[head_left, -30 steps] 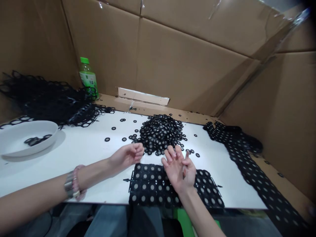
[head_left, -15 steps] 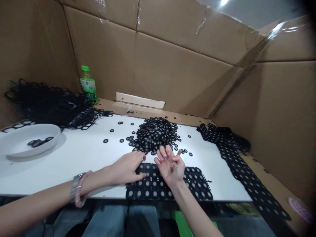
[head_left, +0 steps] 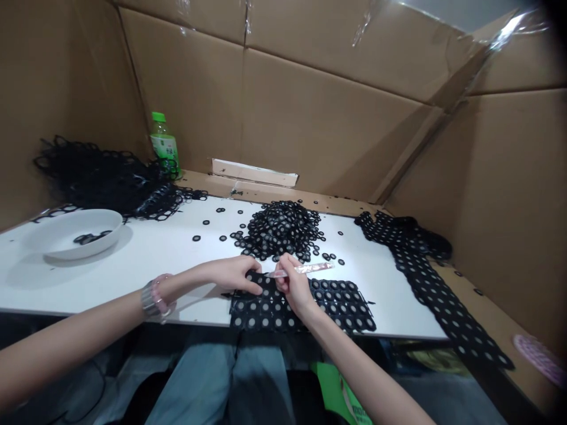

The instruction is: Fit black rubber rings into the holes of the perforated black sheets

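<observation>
Black perforated rubber sheet [head_left: 301, 307] flat on white table [head_left: 398, 307], likely light, floppy, best taken by its edge | left grip [head_left: 234, 274] curled at sheet's left edge, closure unclear | right grip [head_left: 295, 286] clamped on translucent pink plastic pick [head_left: 305, 269] above sheet | black ring heap [head_left: 281, 230] just beyond sheet

The right grip [head_left: 292, 285] pinches a slim translucent tool [head_left: 310, 269], which lies nearly level, its far end reaching out to the right. Directly beneath both grips, a black sheet of rings [head_left: 328, 307] with grey centres lies flat, and the left grip [head_left: 234, 274] presses on its near-left part. A heap of loose black rings [head_left: 281, 229] sits just beyond the grips.
</observation>
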`<state>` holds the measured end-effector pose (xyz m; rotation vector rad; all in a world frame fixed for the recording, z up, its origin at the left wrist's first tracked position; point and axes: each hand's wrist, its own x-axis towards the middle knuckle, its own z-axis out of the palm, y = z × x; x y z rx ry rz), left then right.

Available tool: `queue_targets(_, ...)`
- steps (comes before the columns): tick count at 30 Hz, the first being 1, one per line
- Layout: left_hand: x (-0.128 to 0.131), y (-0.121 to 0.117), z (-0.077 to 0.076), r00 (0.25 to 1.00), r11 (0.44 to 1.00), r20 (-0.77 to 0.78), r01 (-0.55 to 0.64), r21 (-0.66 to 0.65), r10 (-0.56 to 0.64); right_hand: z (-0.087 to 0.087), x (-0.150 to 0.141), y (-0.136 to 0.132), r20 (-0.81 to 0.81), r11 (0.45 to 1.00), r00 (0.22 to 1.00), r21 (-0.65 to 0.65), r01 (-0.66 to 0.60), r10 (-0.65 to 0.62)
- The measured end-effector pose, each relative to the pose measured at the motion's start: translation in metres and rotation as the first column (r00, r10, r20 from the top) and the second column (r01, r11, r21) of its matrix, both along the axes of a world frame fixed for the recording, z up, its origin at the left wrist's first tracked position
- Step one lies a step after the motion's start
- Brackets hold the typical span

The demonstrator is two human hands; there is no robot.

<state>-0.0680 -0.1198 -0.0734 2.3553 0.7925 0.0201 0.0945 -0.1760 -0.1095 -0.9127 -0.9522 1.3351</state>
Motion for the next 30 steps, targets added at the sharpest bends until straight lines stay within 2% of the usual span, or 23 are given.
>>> queue_targets(2, -0.002, 0.0, 0.001, 0.999, 0.999, -0.027, -0.032, -0.022, 0.031, -0.002, 0.0, -0.002, 0.149, 0.999, 0.988, 0.032, 0.038, -0.042)
queue_targets(6, -0.005, 0.001, 0.0, 0.996, 0.996, -0.053, -0.075, -0.044, 0.072, 0.0, -0.001, -0.006, 0.394, 0.991, 0.914, 0.122, 0.057, -0.101)
queue_targets(10, -0.008, 0.003, 0.0, 0.998, 0.988, 0.002, -0.055, -0.143, 0.056, 0.003, -0.001, -0.007, 0.407, 0.978, 0.894, 0.166, 0.128, -0.186)
queue_targets(15, -0.008, 0.001, -0.007, 0.996, 0.957, 0.063, -0.045, -0.287, 0.066, 0.001, 0.0, -0.005, 0.507, 0.974, 0.837, 0.191, 0.124, -0.206)
queue_targets(18, -0.01, -0.003, -0.015, 0.984, 0.951, 0.116, -0.099, -0.292, 0.138, -0.001, 0.0, -0.004, 0.578, 0.967, 0.781, 0.22, 0.128, -0.235)
queue_targets(21, -0.012, -0.006, -0.019, 0.974, 0.944, 0.138, -0.134, -0.3, 0.182, -0.001, -0.002, -0.004, 0.597, 0.971, 0.772, 0.208, 0.114, -0.219)
queue_targets(26, -0.012, -0.01, -0.016, 0.97, 0.936, 0.145, -0.137, -0.326, 0.193, 0.001, -0.003, -0.005, 0.586, 0.979, 0.787, 0.169, 0.111, -0.191)
queue_targets(30, -0.01, -0.012, -0.016, 0.963, 0.939, 0.183, -0.134, -0.316, 0.199, 0.002, -0.005, -0.007, 0.64, 0.972, 0.74, 0.219, 0.085, -0.208)
